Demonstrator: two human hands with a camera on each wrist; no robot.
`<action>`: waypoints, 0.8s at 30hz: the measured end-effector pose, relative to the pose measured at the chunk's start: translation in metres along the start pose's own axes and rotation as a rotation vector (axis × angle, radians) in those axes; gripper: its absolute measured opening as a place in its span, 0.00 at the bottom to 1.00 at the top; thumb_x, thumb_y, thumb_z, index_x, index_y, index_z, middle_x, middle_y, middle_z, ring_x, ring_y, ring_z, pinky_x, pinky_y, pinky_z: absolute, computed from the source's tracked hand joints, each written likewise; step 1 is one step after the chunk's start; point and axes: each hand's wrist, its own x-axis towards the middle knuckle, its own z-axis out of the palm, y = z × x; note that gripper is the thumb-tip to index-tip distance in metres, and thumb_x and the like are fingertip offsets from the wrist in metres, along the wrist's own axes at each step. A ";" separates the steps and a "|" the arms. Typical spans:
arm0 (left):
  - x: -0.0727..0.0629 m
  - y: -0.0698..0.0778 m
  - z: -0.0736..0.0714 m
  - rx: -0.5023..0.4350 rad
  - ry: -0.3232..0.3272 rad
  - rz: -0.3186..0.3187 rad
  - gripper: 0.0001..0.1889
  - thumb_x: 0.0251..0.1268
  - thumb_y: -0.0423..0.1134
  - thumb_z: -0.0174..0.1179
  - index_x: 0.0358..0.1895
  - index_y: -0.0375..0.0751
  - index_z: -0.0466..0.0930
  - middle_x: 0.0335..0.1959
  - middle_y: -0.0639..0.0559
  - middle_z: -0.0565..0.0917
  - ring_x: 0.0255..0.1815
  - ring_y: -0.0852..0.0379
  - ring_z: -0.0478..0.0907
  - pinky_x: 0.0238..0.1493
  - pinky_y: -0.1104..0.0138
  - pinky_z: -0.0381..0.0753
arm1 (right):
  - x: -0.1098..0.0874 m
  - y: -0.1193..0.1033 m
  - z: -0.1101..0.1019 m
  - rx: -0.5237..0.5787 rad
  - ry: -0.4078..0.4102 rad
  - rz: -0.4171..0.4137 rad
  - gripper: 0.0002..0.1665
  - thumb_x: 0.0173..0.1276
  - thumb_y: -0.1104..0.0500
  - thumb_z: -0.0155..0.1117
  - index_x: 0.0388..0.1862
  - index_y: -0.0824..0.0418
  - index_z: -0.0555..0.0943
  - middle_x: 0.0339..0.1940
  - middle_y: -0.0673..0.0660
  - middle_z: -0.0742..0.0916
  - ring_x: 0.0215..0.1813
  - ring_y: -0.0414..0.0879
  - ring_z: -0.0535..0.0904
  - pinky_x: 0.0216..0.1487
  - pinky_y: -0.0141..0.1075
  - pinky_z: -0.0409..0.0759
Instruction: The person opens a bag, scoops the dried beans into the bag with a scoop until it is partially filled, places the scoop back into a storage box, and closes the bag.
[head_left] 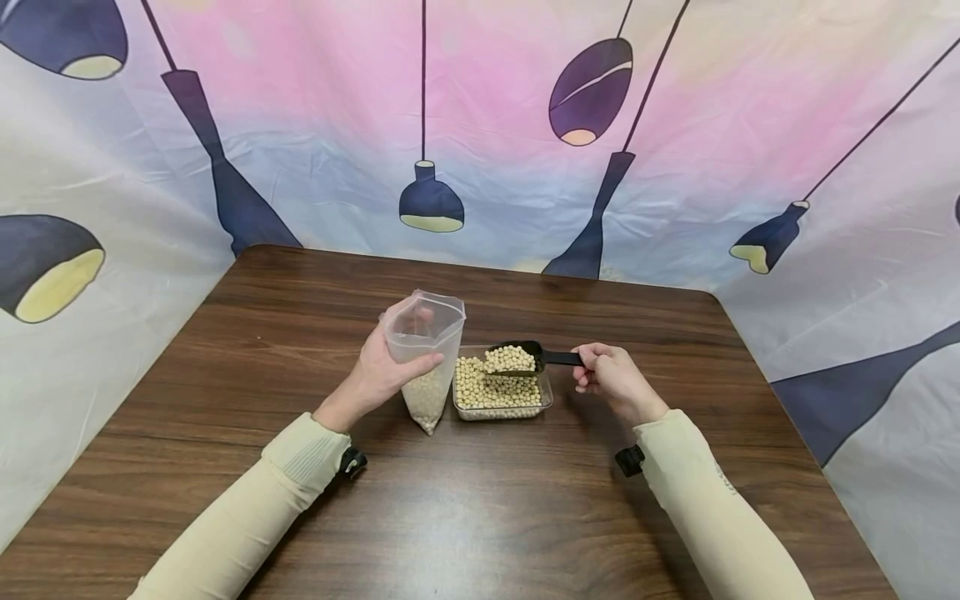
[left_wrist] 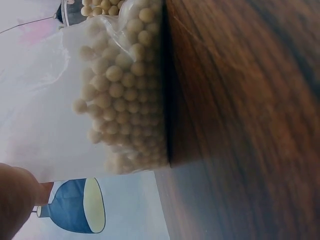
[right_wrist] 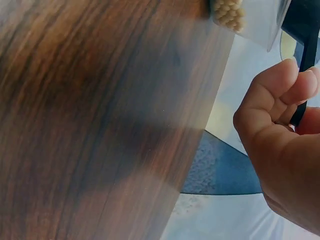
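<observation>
My left hand (head_left: 375,367) grips a translucent plastic bag (head_left: 447,340), thumb across its front and its mouth open upward. Pale round soybeans (left_wrist: 125,95) fill the lower part of the bag, whose bottom sits at the tabletop. By its handle, my right hand (head_left: 611,379) pinches a black scoop (head_left: 561,358) between thumb and fingers. A heap of soybeans (head_left: 510,359) lies in the scoop, which is over a clear rectangular container (head_left: 459,412) holding more soybeans. The container stands just right of the bag. In the right wrist view, the handle (right_wrist: 311,52) passes between the fingertips.
Under everything is a dark wood-grain table (head_left: 480,500) with rounded far corners. A fabric backdrop (head_left: 337,125) printed with hanging lamps surrounds its back and sides. Dark wrist straps (head_left: 630,460) show at both pale sleeves (head_left: 705,492).
</observation>
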 end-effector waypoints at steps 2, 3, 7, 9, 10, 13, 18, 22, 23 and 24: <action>0.000 0.000 0.000 -0.002 0.000 0.001 0.45 0.52 0.28 0.70 0.74 0.49 0.59 0.59 0.43 0.73 0.55 0.44 0.74 0.52 0.62 0.76 | -0.001 -0.001 -0.001 0.044 -0.010 0.005 0.20 0.82 0.59 0.38 0.61 0.72 0.66 0.25 0.53 0.76 0.27 0.42 0.71 0.39 0.38 0.78; 0.000 0.000 0.000 -0.004 0.000 0.002 0.45 0.52 0.28 0.70 0.74 0.49 0.59 0.59 0.42 0.73 0.55 0.44 0.74 0.52 0.62 0.76 | -0.002 -0.002 -0.002 0.065 -0.012 0.009 0.20 0.82 0.59 0.37 0.61 0.71 0.66 0.25 0.52 0.76 0.27 0.42 0.71 0.39 0.38 0.77; -0.001 -0.001 0.000 -0.006 -0.003 0.016 0.46 0.51 0.27 0.70 0.74 0.50 0.58 0.59 0.42 0.73 0.55 0.44 0.73 0.52 0.62 0.76 | -0.004 -0.006 -0.004 0.158 -0.023 0.015 0.18 0.82 0.57 0.38 0.59 0.69 0.66 0.24 0.51 0.76 0.27 0.42 0.71 0.36 0.35 0.76; -0.001 -0.001 0.000 -0.003 -0.004 0.023 0.46 0.51 0.27 0.70 0.74 0.50 0.58 0.59 0.42 0.73 0.56 0.44 0.73 0.52 0.60 0.75 | -0.005 -0.010 -0.006 0.195 -0.028 0.010 0.18 0.82 0.56 0.38 0.58 0.67 0.66 0.25 0.51 0.76 0.27 0.41 0.71 0.36 0.34 0.76; -0.001 0.000 0.000 0.000 -0.004 0.024 0.46 0.51 0.27 0.70 0.74 0.50 0.58 0.59 0.42 0.73 0.56 0.44 0.73 0.53 0.59 0.74 | -0.006 -0.012 -0.007 0.219 -0.031 0.006 0.18 0.81 0.56 0.38 0.58 0.67 0.66 0.25 0.51 0.76 0.27 0.41 0.71 0.35 0.33 0.76; -0.001 0.000 0.000 0.004 -0.007 0.029 0.47 0.51 0.26 0.70 0.74 0.50 0.57 0.60 0.42 0.73 0.56 0.44 0.73 0.53 0.55 0.73 | -0.011 -0.020 -0.009 0.285 -0.031 -0.015 0.17 0.81 0.54 0.39 0.57 0.65 0.66 0.26 0.51 0.76 0.28 0.41 0.71 0.34 0.32 0.77; -0.001 0.000 0.000 0.006 -0.011 0.029 0.47 0.51 0.27 0.70 0.75 0.50 0.56 0.60 0.42 0.73 0.56 0.43 0.73 0.53 0.53 0.73 | -0.023 -0.037 -0.008 0.361 -0.022 -0.091 0.17 0.80 0.52 0.43 0.57 0.63 0.68 0.27 0.51 0.77 0.28 0.41 0.72 0.35 0.31 0.78; -0.001 -0.001 0.000 0.000 -0.011 0.037 0.47 0.51 0.26 0.70 0.74 0.49 0.57 0.59 0.41 0.73 0.56 0.43 0.73 0.53 0.52 0.73 | -0.031 -0.051 -0.004 0.404 -0.030 -0.170 0.16 0.79 0.53 0.47 0.54 0.64 0.70 0.27 0.51 0.78 0.29 0.41 0.73 0.36 0.31 0.78; -0.001 -0.001 0.000 0.000 -0.011 0.038 0.47 0.51 0.26 0.70 0.74 0.49 0.57 0.59 0.41 0.73 0.56 0.43 0.72 0.53 0.52 0.73 | -0.033 -0.054 -0.002 0.414 -0.033 -0.187 0.16 0.78 0.53 0.47 0.53 0.64 0.70 0.27 0.51 0.78 0.28 0.40 0.73 0.37 0.31 0.79; -0.001 -0.001 0.000 0.001 -0.010 0.037 0.47 0.51 0.25 0.70 0.74 0.49 0.57 0.59 0.40 0.73 0.56 0.43 0.72 0.53 0.52 0.73 | -0.034 -0.057 -0.001 0.423 -0.033 -0.202 0.16 0.78 0.53 0.48 0.53 0.64 0.71 0.26 0.51 0.79 0.28 0.41 0.73 0.37 0.31 0.79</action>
